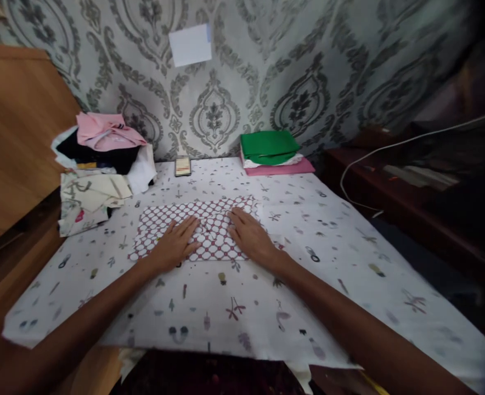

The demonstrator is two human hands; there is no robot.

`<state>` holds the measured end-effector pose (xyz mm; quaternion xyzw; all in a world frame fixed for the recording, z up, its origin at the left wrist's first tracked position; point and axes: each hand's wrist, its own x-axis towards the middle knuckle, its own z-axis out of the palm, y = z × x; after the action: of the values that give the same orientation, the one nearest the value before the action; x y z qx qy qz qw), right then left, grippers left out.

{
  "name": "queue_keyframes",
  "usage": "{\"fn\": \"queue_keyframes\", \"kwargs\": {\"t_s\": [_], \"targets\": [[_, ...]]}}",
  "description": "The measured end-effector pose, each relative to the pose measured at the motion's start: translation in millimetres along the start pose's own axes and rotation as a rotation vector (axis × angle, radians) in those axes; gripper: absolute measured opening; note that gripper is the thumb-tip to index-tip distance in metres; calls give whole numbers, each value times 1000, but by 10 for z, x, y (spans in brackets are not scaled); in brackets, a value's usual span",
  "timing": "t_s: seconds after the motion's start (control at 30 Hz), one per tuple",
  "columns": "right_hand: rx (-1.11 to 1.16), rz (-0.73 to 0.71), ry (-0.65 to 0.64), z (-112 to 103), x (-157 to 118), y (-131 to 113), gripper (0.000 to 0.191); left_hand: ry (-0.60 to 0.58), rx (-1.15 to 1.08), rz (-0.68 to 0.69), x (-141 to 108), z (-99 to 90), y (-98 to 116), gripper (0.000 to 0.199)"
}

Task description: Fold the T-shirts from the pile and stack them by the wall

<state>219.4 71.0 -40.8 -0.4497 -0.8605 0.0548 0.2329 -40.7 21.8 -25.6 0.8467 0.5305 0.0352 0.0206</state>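
A white cloth with a dark red lattice pattern lies folded into a wide rectangle in the middle of the table. My left hand rests flat on its left half, fingers stretched and pointing up and right. On the right part of the same cloth lies my right hand, palm down, its fingers pointing up and left. The two hands are apart, with patterned fabric showing between them. Neither hand grips anything.
The table has a printed white cover. A loose heap of clothes sits at the back left. Folded green and pink fabrics are stacked at the back right. A small framed card is near the wall; a white cable hangs right.
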Motion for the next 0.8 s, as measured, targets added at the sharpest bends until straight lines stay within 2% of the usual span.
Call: {"fn": "queue_keyframes", "kwargs": {"t_s": [0.2,0.33,0.47,0.6,0.7,0.8], "targets": [[-18,-37,19,44,-4,26,47,49,5,-240,-563,-62,-582,61],[-10,-49,21,28,-12,27,47,60,-61,-353,-808,-101,-776,60],[15,-82,13,-25,8,-56,43,101,-81,-384,-873,-182,-752,60],[29,-172,-24,-34,139,-364,39,159,-45,-299,-753,-187,-565,58],[7,-227,-105,52,264,-663,42,119,7,-201,-658,-98,-418,59],[-28,-247,-166,199,328,-874,46,62,51,-169,-661,-12,-358,63]]}}
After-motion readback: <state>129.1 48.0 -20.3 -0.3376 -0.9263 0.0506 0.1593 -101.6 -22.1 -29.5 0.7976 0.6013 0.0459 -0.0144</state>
